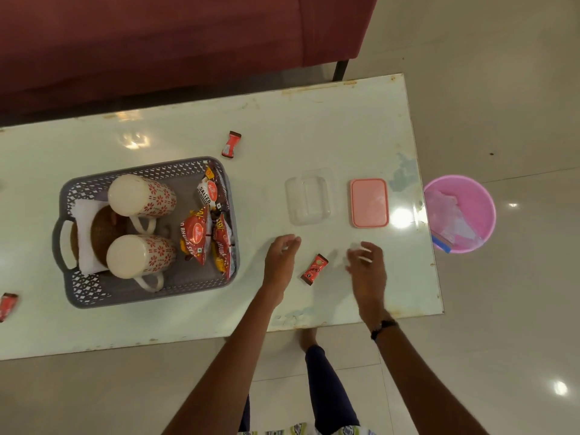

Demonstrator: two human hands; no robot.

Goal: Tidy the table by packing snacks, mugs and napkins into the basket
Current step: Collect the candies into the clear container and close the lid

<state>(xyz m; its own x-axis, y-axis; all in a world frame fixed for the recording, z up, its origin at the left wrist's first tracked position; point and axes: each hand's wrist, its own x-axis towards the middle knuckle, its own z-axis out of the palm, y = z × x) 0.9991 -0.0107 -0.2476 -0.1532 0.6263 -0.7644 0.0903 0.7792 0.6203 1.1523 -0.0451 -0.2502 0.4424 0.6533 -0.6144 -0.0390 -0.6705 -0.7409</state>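
Observation:
A grey perforated basket (201, 288) sits on the white table (314, 127) at the left. In it lie two white mugs with red flowers (142, 196) (139, 255), a white napkin (83, 233) with brown round mats, and several red snack packets (196, 237). A small red snack bar (314, 269) lies on the table between my hands. My left hand (281, 259) hovers just left of it, fingers apart and empty. My right hand (367, 265) hovers just right of it, fingers apart. Two more red snack bars lie apart, one behind the basket (231, 144), one at the left edge (8, 306).
A clear plastic box (309, 196) and its pink lid (369, 203) lie side by side beyond my hands. A pink bucket (480, 196) with plastic wrappers stands on the floor past the table's right end. A dark red sofa (157, 42) runs along the far side.

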